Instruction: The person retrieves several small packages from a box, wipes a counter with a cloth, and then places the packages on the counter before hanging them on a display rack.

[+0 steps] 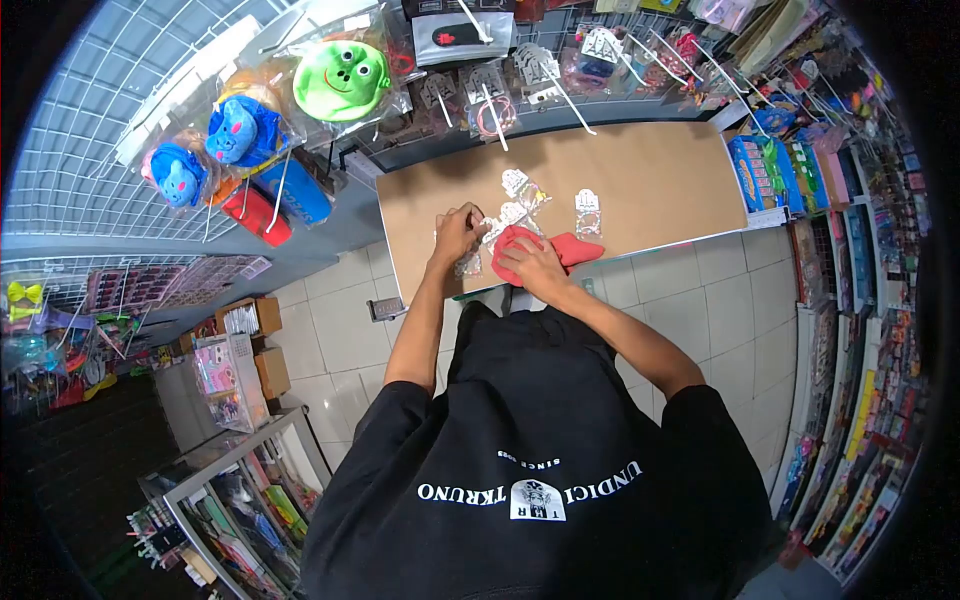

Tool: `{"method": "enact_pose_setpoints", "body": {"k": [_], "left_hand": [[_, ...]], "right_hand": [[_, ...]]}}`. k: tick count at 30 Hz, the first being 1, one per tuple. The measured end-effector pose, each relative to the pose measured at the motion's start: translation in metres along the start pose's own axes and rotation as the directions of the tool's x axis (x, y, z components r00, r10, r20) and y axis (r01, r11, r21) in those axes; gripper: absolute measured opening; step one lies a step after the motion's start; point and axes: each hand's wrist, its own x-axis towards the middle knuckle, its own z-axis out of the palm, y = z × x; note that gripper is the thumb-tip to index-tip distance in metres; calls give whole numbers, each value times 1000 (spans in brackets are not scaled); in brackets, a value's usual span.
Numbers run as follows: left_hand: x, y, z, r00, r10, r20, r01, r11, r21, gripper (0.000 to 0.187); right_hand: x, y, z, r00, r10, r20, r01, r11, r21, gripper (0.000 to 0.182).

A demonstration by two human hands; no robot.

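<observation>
My right hand grips a bunched red cloth at the front edge of the brown tabletop. Just left of it, my left hand has its fingers curled in beside small clear packets with white header cards; what they pinch, if anything, is hidden. One such packet lies below that hand, partly covered. Between and beyond my hands are a carded packet and another packet with colourful contents. To the right of the cloth a separate carded packet lies flat.
Wire racks with hooks hang over the table, bearing a green face pouch, blue plush pouches and bagged accessories. Blue snack boxes stand at the table's right end. Stocked shelves line the right; a display case stands lower left.
</observation>
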Motion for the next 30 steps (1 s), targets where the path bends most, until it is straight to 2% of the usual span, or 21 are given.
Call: {"method": "enact_pose_setpoints", "body": {"k": [2, 6, 9, 10, 13, 14, 17, 18, 21, 22, 24, 25, 27, 28, 29, 30], "left_hand": [[2, -4, 4, 1000, -13, 6, 13, 999, -30, 29], [-3, 3, -2, 1000, -3, -14, 3, 1000, -1, 29], [-3, 3, 0, 1000, -17, -13, 17, 1000, 13, 29], [-2, 3, 0, 1000, -26, -4, 26, 1000, -5, 29], [0, -2, 1, 1000, -30, 4, 30, 999, -25, 29], [0, -3, 2, 1000, -16, -8, 16, 1000, -13, 30], [0, -7, 5, 1000, 1, -12, -2, 999, -35, 30], [1, -7, 4, 1000, 2, -11, -3, 999, -51, 29], [3, -1, 0, 994, -84, 70, 90, 992, -91, 24], [5, 0, -1, 989, -119, 83, 134, 971, -197, 22], [10, 3, -6, 976, -181, 124, 216, 892, -398, 19], [11, 15, -14, 991, -109, 75, 131, 888, -440, 18], [3, 41, -37, 999, 16, -28, -28, 863, -504, 16], [-5, 62, -54, 996, 76, -51, -90, 920, -382, 15], [-28, 81, -62, 929, 322, -183, -332, 943, -27, 16], [-40, 81, -58, 928, 348, -136, -353, 935, -18, 14]], "right_hand": [[-8, 11, -1, 996, -64, 55, 64, 998, 0, 34], [-16, 44, -37, 969, -145, 200, 88, 959, 270, 34], [-3, 62, -44, 998, 37, 49, -55, 888, 456, 43], [3, 63, -43, 995, 63, -73, -25, 900, 434, 49], [21, 37, -39, 952, 245, -183, -166, 916, 364, 52], [23, 23, -36, 962, 257, -88, -211, 912, 352, 50], [9, -8, -12, 981, 120, -151, -109, 991, 76, 49], [2, -5, -9, 992, 93, -84, -86, 993, 81, 44], [-19, 12, -27, 986, 50, 160, -90, 963, 252, 49], [-24, 18, -35, 976, 91, 200, -142, 955, 260, 47], [-31, 38, -38, 983, 182, 22, -170, 863, 476, 49], [-31, 49, -40, 970, 236, -58, -160, 800, 578, 51], [-30, 67, -42, 831, 550, 84, -405, 495, 769, 54], [-25, 77, -51, 800, 598, 46, -326, 370, 870, 56], [-18, 85, -57, 761, 648, 17, -225, 240, 944, 57], [-14, 90, -53, 752, 659, 22, -219, 218, 951, 54]]}}
